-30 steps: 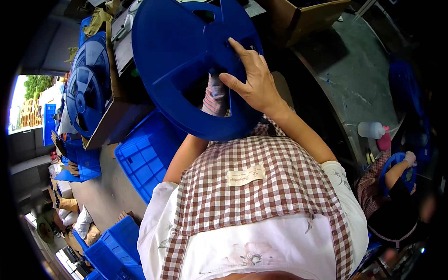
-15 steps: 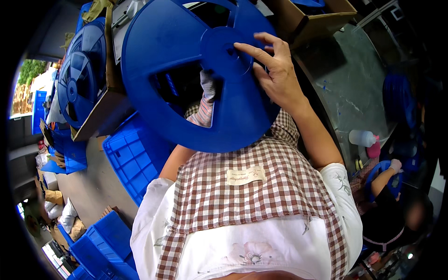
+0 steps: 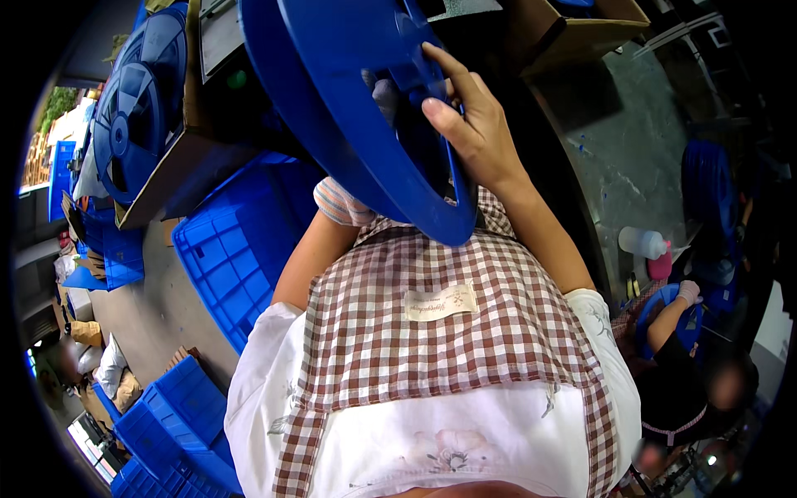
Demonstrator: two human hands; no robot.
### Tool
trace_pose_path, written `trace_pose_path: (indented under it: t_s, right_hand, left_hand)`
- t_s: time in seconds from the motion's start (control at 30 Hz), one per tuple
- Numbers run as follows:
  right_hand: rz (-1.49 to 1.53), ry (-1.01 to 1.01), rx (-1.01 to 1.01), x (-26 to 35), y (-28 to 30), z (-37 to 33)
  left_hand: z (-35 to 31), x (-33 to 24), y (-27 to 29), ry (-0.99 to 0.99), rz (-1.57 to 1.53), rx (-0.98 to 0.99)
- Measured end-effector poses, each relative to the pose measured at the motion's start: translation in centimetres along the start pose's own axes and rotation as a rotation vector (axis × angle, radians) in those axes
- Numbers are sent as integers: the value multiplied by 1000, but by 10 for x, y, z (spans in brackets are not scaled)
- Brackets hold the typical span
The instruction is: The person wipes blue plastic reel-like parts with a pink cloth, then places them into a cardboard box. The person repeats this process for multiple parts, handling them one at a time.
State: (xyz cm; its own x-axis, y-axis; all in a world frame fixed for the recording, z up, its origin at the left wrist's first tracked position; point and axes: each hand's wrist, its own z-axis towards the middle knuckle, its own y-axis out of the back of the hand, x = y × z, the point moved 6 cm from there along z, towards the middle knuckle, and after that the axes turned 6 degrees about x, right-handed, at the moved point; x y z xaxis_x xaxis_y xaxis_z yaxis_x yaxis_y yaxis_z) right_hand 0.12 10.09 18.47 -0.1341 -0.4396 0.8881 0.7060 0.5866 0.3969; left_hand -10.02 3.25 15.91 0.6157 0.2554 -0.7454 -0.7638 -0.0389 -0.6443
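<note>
A large blue plastic reel (image 3: 344, 91) with two flanges and wedge-shaped openings is tilted in front of my apron, almost edge-on. My left hand (image 3: 384, 100) wears a pale glove with a striped cuff. It reaches behind the near flange and supports the reel from there; only some fingers show through an opening, and its grip is mostly hidden. On the reel's right side is my bare right hand (image 3: 477, 124), thumb and index finger apart. Its index fingertip is by the hub, the thumb over an opening's edge, with the other fingers bent behind.
More blue reels (image 3: 129, 124) stand in a cardboard box (image 3: 162, 178) at left, beside a blue crate (image 3: 224, 236). Another carton (image 3: 573, 37) is at far right. A grey worktop (image 3: 627, 158) bears a white bottle (image 3: 641, 241). A co-worker (image 3: 685, 390) handles a blue reel at right.
The reel has turned from nearly face-on to steeply tilted, and its second flange now shows. My left cuff has come out past its lower left edge. My right hand has shifted slightly left and up.
</note>
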Motion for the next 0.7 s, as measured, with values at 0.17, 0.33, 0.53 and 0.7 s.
trace_pose_path:
  t_s: [0.17, 0.33, 0.53, 0.7]
  right_hand:
    - [16, 22, -142, 7, 12, 15]
    - [-47, 2, -63, 16, 3, 21]
    - [-74, 2, -47, 8, -1, 19]
    - [-72, 30, -89, 6, 0, 18]
  left_hand:
    - [2, -1, -2, -24, 11, -19]
    - [-2, -5, -4, -39, 33, -52]
    - [-5, -8, -6, -53, 53, -83]
    - [-5, -10, -9, -71, 60, -100]
